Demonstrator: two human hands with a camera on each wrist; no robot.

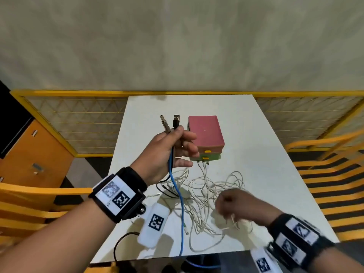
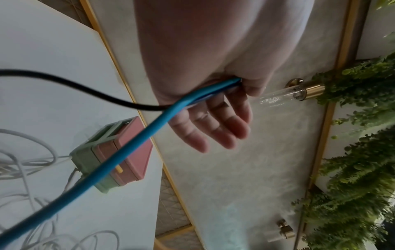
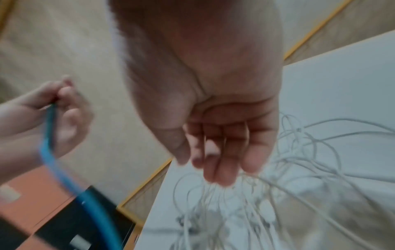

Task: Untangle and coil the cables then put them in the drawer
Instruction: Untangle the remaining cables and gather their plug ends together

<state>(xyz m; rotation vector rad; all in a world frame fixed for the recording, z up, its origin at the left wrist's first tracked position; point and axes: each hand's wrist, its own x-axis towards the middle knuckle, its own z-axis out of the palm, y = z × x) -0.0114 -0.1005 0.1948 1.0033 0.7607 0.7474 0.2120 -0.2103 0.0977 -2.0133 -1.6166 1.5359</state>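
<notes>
Head view | left hand [image 1: 167, 150] pinches blue cable [image 1: 178, 196] | plugs above fingers [image 1: 189, 134]

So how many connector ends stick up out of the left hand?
2: a silver plug on the left and a black USB plug beside it, both above the left hand. Others may be hidden inside.

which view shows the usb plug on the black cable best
The head view: the USB plug sticks up clear above the left hand. The left wrist view shows only the black cable; the right wrist view is too blurred.

White cable tangle [image 1: 208, 196] before drawer box [image 1: 204, 134]; seemingly bare table [image 1: 256, 134] rightward.
</notes>
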